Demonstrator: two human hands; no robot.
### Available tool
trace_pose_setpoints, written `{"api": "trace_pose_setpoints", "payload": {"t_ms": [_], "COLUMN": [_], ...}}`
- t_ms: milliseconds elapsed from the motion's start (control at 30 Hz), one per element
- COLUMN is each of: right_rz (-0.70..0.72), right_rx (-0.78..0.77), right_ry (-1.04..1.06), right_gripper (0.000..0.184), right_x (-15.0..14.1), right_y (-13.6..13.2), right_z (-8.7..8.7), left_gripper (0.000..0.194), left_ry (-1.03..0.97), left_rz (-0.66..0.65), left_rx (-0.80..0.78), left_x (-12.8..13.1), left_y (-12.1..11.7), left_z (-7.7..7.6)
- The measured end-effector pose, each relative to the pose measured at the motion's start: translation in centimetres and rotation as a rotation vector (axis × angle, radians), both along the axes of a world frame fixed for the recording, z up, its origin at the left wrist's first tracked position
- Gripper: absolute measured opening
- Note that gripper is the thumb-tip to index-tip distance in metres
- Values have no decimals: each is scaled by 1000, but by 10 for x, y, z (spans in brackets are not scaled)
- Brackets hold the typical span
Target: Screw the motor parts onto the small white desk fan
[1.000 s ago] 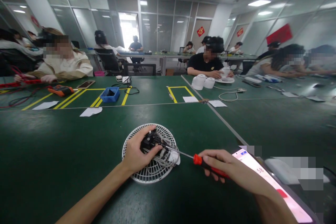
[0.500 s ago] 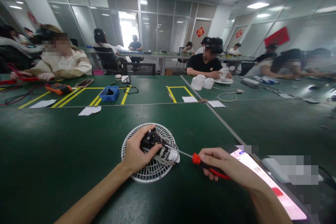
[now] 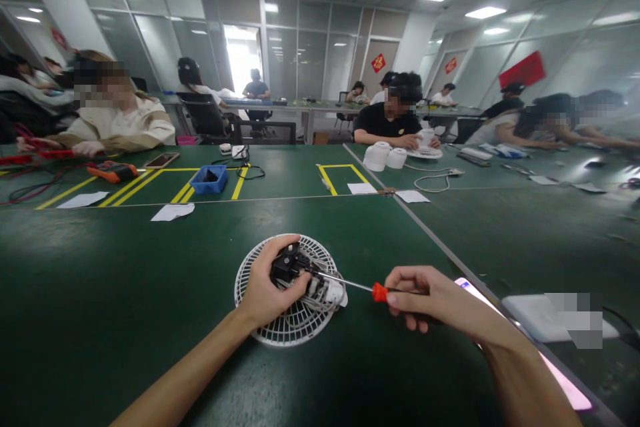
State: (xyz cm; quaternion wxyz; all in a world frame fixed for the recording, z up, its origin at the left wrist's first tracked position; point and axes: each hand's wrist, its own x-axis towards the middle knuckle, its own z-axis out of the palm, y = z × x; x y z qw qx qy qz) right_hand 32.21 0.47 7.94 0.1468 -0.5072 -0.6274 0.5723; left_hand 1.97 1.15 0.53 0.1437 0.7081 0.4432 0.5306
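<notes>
My left hand (image 3: 267,290) is closed around a black fan motor assembly (image 3: 285,263), thumb on the near side and fingers over the far side. The assembly rests on a round white fan grille (image 3: 285,337) lying on the green table. Grey cable (image 3: 320,310) is bundled beside it, next to a white part (image 3: 335,291) at the grille's right edge. In my right hand (image 3: 417,297) is a screwdriver (image 3: 380,291) with a red and black handle. Its metal shaft points left, with the tip at the black assembly; the exact contact point is too small to see.
A lit phone (image 3: 565,380) lies under and beyond my right forearm, near a white object (image 3: 530,317). Farther off are a blue bin (image 3: 209,180), paper slips (image 3: 173,212), an orange-black meter (image 3: 114,171) and white round parts (image 3: 376,157). Several people sit around the tables.
My right hand has shifted slightly right and up, its grip on the screwdriver handle turned. The screwdriver now lies flatter. My left hand stays on the motor assembly.
</notes>
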Motion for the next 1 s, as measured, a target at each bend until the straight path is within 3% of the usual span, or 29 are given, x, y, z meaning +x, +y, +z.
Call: {"api": "trace_pose_setpoints", "payload": {"t_ms": [167,400,567,733,1000], "right_rz": [-12,-55,-100,-125,-35], "right_rx": [-1,119,42,-64,-20], "right_ry": [9,-67,38,73,38], "right_gripper": [46,53,48,57,53], "right_x": [6,-2,-5,-6,-4], "right_y": [3,-8,-7,-4,-7], "right_z": [-9,0,-12,-24,-20], "left_gripper": [52,53,52,53,53], "left_ry": [-10,-30,-55,-55,-35], "left_rz": [-18,-20,-7,1,0], "left_rx": [-34,-43,-43,-62,-45], "left_x": [0,-1,-2,-2,-1], "left_y": [0,2,1,1,0], "left_z": [-1,-3,-6,-7,-5]}}
